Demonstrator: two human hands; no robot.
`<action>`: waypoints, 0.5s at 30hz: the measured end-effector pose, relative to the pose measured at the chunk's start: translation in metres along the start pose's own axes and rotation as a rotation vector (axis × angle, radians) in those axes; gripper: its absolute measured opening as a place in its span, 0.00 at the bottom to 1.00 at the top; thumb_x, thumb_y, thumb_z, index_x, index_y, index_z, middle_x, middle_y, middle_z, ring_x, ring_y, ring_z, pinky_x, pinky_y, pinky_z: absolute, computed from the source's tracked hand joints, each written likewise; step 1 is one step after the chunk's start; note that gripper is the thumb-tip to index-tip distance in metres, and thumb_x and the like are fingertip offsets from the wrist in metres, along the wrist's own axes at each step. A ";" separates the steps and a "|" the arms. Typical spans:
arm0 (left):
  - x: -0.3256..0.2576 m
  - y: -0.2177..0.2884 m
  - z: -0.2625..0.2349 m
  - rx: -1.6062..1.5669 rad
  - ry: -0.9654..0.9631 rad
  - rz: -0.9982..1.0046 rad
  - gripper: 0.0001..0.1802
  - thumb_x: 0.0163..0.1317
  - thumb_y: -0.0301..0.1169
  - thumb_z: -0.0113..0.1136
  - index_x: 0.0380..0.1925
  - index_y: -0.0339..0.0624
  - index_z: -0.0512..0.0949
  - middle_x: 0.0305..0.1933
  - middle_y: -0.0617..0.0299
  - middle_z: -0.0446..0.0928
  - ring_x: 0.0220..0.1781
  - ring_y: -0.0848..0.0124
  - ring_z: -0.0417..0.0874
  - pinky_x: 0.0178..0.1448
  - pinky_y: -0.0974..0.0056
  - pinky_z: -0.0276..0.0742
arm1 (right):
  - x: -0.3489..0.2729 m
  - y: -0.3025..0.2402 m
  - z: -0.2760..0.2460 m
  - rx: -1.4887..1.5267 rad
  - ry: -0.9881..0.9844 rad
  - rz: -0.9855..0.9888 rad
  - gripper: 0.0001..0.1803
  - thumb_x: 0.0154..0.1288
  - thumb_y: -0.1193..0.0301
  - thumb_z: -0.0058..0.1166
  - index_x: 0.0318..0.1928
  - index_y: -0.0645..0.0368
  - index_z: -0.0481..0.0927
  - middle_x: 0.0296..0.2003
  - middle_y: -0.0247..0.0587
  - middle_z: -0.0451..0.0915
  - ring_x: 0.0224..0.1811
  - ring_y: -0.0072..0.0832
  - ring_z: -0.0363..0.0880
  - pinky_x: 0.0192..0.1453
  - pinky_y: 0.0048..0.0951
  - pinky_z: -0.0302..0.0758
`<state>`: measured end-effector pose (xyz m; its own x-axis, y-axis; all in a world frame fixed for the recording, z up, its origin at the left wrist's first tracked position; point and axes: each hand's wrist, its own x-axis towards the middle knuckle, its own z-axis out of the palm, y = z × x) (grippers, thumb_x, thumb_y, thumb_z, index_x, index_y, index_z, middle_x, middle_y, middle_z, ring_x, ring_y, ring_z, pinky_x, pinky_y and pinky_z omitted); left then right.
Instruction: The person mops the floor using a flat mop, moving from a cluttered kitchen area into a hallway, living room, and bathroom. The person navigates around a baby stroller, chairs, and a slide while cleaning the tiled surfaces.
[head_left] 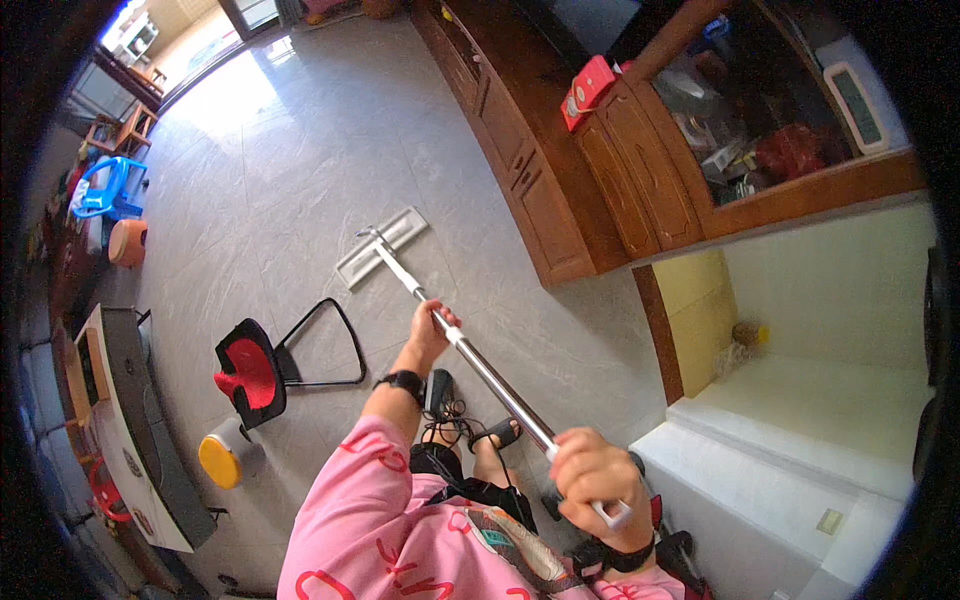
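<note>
Both hands on the flat mop [499, 389] here: the left hand [430, 328] curls its fingers round the pole lower down, while the right hand [592, 475] wraps closed about the top end, just by the white loop handle [612, 514]. Out ahead, the pale rectangular mop head [404, 232] lies on the grey tiled floor [300, 170], between the black-and-red seat [250, 372] and the brown wooden cabinet [545, 205]; a yellow-topped stool [220, 461] stands near that seat.
</note>
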<state>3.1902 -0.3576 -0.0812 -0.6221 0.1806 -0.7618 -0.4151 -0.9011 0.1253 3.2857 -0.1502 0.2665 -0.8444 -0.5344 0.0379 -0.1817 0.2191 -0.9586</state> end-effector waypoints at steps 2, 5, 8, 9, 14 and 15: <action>0.000 0.004 0.006 0.038 -0.045 -0.062 0.09 0.56 0.33 0.46 0.20 0.45 0.64 0.16 0.64 0.66 0.20 0.68 0.70 0.38 0.58 0.74 | -0.003 0.005 0.002 0.045 0.106 -0.045 0.09 0.38 0.72 0.54 0.12 0.59 0.68 0.16 0.33 0.71 0.27 0.32 0.73 0.46 0.39 0.68; -0.021 -0.022 0.024 0.068 -0.104 -0.113 0.09 0.58 0.33 0.44 0.21 0.44 0.66 0.18 0.63 0.68 0.24 0.66 0.73 0.44 0.55 0.74 | -0.030 -0.005 -0.017 0.100 0.225 -0.085 0.08 0.40 0.74 0.54 0.14 0.60 0.69 0.16 0.35 0.71 0.27 0.34 0.75 0.43 0.41 0.70; -0.067 -0.072 0.043 0.218 -0.330 -0.242 0.11 0.60 0.35 0.44 0.25 0.41 0.70 0.26 0.60 0.74 0.33 0.63 0.77 0.49 0.52 0.72 | -0.079 -0.036 -0.050 -0.052 0.528 -0.219 0.14 0.49 0.71 0.52 0.10 0.50 0.68 0.13 0.28 0.73 0.17 0.25 0.73 0.30 0.34 0.69; -0.083 -0.090 0.049 0.183 -0.324 -0.350 0.11 0.61 0.36 0.45 0.26 0.42 0.71 0.29 0.59 0.75 0.37 0.62 0.78 0.49 0.53 0.73 | -0.092 -0.045 -0.067 -0.055 0.489 -0.346 0.15 0.50 0.70 0.51 0.09 0.48 0.66 0.12 0.27 0.72 0.16 0.20 0.72 0.26 0.30 0.66; -0.137 -0.180 0.072 0.038 -0.154 -0.831 0.09 0.62 0.36 0.45 0.30 0.44 0.70 0.37 0.59 0.76 0.46 0.61 0.78 0.53 0.55 0.74 | -0.153 -0.098 -0.082 -0.167 0.716 -0.556 0.13 0.45 0.66 0.43 0.09 0.49 0.59 0.07 0.29 0.63 0.10 0.22 0.60 0.25 0.33 0.57; -0.143 -0.199 0.072 0.061 -0.152 -0.888 0.08 0.63 0.36 0.44 0.31 0.44 0.69 0.37 0.60 0.76 0.47 0.62 0.78 0.54 0.56 0.74 | -0.158 -0.105 -0.081 -0.210 0.713 -0.538 0.14 0.45 0.65 0.43 0.09 0.49 0.58 0.06 0.28 0.62 0.10 0.21 0.59 0.25 0.33 0.57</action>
<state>3.3139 -0.1759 0.0484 -0.1346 0.8542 -0.5022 -0.8165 -0.3828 -0.4322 3.3977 -0.0226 0.3836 -0.7178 0.0072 0.6962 -0.6694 0.2680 -0.6929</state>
